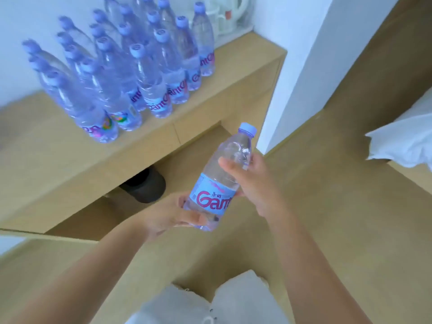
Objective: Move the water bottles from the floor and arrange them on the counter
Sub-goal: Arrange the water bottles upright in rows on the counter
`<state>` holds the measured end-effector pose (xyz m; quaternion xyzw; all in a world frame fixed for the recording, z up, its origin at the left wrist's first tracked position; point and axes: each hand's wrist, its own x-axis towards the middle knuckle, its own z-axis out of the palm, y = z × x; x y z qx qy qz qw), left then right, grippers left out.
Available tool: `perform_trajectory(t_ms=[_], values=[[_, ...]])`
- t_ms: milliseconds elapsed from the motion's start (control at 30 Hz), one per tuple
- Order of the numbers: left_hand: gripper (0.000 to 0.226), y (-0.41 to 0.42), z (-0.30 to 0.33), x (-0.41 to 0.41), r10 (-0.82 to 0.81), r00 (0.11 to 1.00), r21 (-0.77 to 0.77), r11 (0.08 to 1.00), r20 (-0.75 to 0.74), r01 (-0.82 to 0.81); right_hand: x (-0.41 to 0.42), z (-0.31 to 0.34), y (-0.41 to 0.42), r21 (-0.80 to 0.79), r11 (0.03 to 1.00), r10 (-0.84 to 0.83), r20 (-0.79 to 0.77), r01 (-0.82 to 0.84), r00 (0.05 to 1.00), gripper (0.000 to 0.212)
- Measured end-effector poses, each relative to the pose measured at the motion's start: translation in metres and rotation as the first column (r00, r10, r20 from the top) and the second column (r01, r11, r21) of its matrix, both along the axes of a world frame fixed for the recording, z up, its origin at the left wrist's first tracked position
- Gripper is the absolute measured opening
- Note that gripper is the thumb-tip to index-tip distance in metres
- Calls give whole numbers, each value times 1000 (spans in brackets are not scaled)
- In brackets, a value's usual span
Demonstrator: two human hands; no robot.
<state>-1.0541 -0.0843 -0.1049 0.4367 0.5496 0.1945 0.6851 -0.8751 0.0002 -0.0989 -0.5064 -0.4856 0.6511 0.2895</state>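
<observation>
A crowd of capped water bottles stands upright in rows on the wooden worktop, from near its front edge back to the wall. At the far right corner of the worktop sits a white kettle, just beside the last bottles. Under the worktop a dark bin shows. In front of the worktop, above the floor, the left hand cups the base of a single bottle, fingers curled under it. The right hand grips its upper body, thumb across the front. The bottle tilts, cap toward the upper right.
</observation>
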Motion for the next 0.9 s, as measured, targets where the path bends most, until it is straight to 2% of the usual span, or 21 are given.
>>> perform_trajectory(t_ms=[67, 100, 233, 367, 600, 800, 900], values=[[44, -28, 20, -37, 44, 998, 78, 996, -40, -40, -46, 21, -15, 111, 990, 89, -25, -86, 996, 11], [46, -42, 27, -55, 86, 994, 113, 991, -71, -77, -67, 28, -24, 149, 982, 122, -32, -116, 992, 12], [56, -97, 37, -113, 367, 913, 285, 908, -181, -308, -148, 46, -59, 270, 943, 200, -2, -192, 980, 45], [63, -139, 29, -150, 619, 727, 413, 769, -297, -487, -213, 52, -86, 319, 895, 330, -2, -312, 944, 51], [54, -178, 11, -204, 798, 545, 494, 594, -257, -635, -301, 54, -118, 406, 771, 528, 22, -490, 849, 47], [56, -182, -4, -251, 895, 369, 531, 445, -250, -721, -370, 53, -122, 453, 672, 631, 62, -585, 773, 49], [57, -174, -9, -278, 914, 317, 537, 406, -254, -740, -407, 49, -117, 457, 640, 657, 92, -618, 749, 54]])
